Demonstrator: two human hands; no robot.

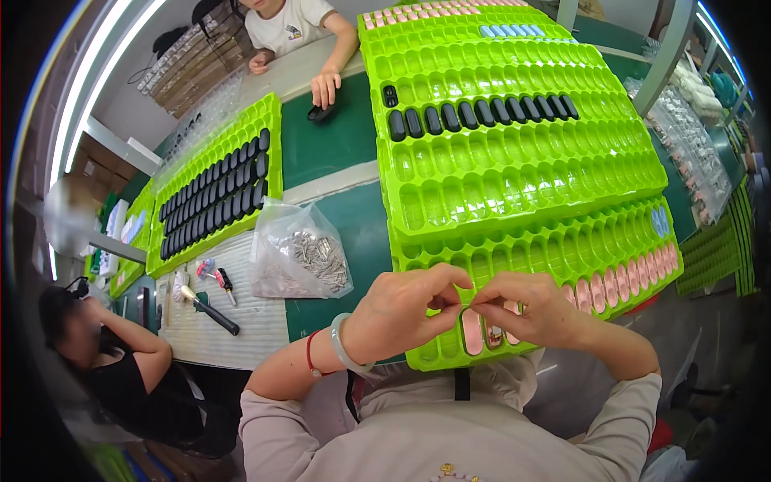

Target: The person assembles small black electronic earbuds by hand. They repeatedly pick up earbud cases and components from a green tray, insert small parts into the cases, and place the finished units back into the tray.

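My left hand and my right hand meet fingertip to fingertip over the near edge of a bright green tray. Both are closed in a pinch; whatever sits between the fingers is too small or hidden to name. Just under them lies an oblong pink piece in a tray slot. Beside it is a piece with a shiny coppery face, partly covered by my right fingers. A row of similar pink pieces continues to the right along the tray.
A larger green tray holds black oblong pieces. To the left are a clear bag of small metal parts, a black-handled tool and another green tray of black pieces. Co-workers sit across and at left; one hand touches a black piece.
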